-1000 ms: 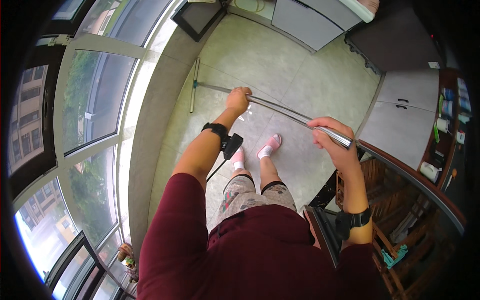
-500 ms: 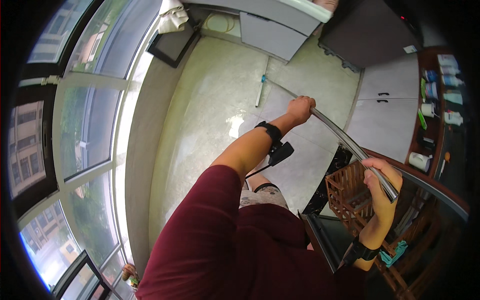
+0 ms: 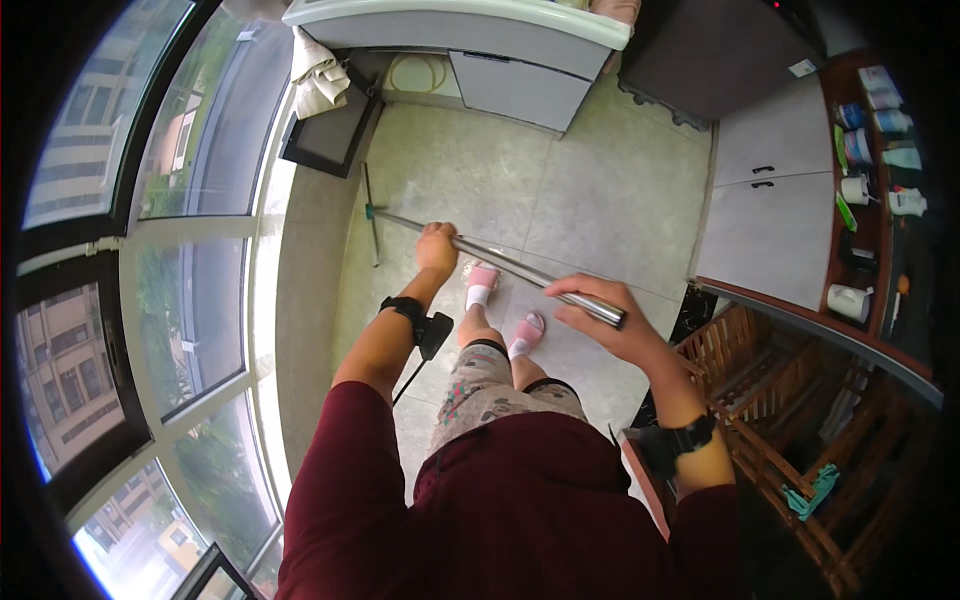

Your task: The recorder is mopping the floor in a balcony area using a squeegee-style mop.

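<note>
Pale tiles (image 3: pixel 630 220) spread beneath the squeegee (image 3: pixel 515 268), its blade (image 3: pixel 370 213) far left near the wall (image 3: pixel 312 260). Your left hand (image 3: pixel 437 248) curls closed round it, your right hand (image 3: pixel 607 308) round its near right end; a wide leftward swing could knock blade against wall

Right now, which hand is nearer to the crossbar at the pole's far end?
Left: the left hand grips the metal pole partway along, between the crossbar and the right hand, which holds the pole near its opposite end.
</note>
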